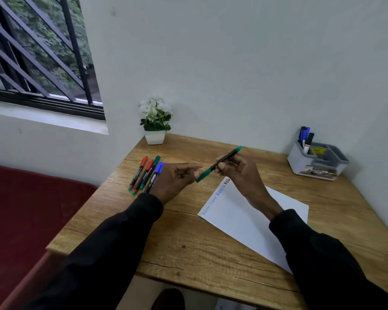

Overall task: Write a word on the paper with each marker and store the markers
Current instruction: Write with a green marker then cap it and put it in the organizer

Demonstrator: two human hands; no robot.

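Observation:
A green marker (220, 163) with a black barrel is held slantwise above the table, its cap end pointing down-left. My right hand (240, 175) grips its middle. My left hand (177, 179) pinches the green cap end at the lower left. Beneath lies a white sheet of paper (240, 218) with the same word written several times along its top edge in different colours. Left of my left hand several markers (145, 173) lie side by side on the wood: red, green and blue caps show.
A grey desk organiser (317, 161) with a few pens stands at the back right against the wall. A small white pot of flowers (155, 121) sits at the table's (188, 249) back left corner. A red seat (25, 215) lies left of the table.

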